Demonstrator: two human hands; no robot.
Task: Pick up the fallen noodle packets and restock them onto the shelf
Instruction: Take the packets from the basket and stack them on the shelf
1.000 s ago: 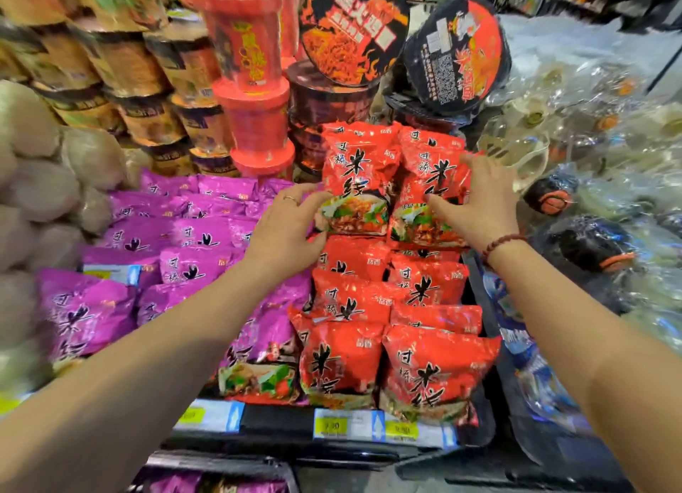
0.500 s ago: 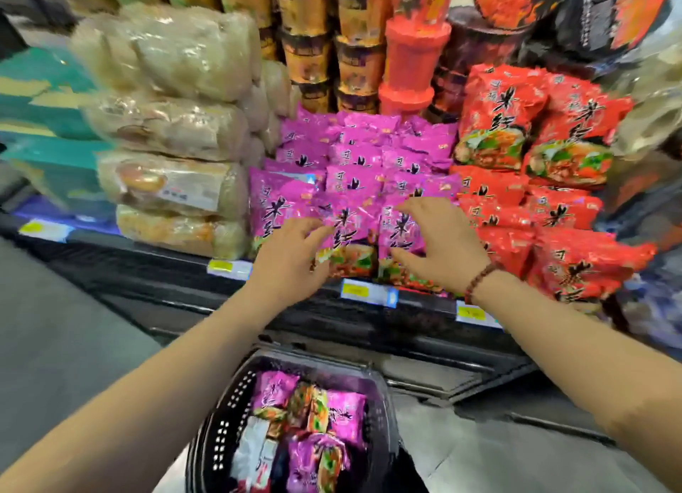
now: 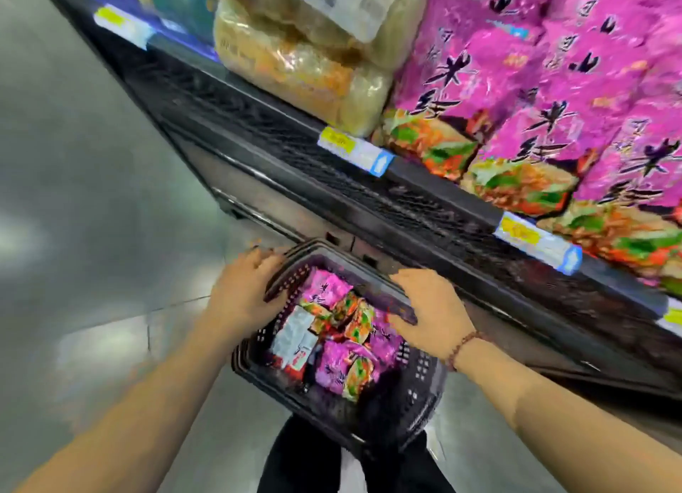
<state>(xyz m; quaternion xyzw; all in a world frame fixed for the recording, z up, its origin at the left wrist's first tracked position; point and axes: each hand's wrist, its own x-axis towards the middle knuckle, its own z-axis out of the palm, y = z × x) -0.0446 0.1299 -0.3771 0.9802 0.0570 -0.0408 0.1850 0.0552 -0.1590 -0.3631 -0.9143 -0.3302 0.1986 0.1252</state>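
A black plastic basket [image 3: 419, 389] stands on the floor in front of the shelf. It holds several purple noodle packets [image 3: 334, 363], lying jumbled. My left hand [image 3: 245, 291] hovers over the basket's left rim with loosely bent fingers and holds nothing. Over the basket's right rim, my right hand [image 3: 433, 308], with a bead bracelet at the wrist, spreads its fingers downward and is empty too. The frame is blurred, so I cannot tell whether either hand touches the rim. Matching purple packets [image 3: 516, 86] fill the shelf at upper right.
The black shelf edge [image 3: 424, 186] carries yellow-and-white price tags [image 3: 354, 151]. Pale bags of dried noodles [image 3: 295, 68] are stacked left of the purple packets. Grey tiled floor [image 3: 92, 215] spreads to the left. My dark trouser legs [image 3: 313, 463] show below the basket.
Both hands left the red, then the purple, packets on the shelf and dropped down to the basket on the floor. My view tilted down with them.
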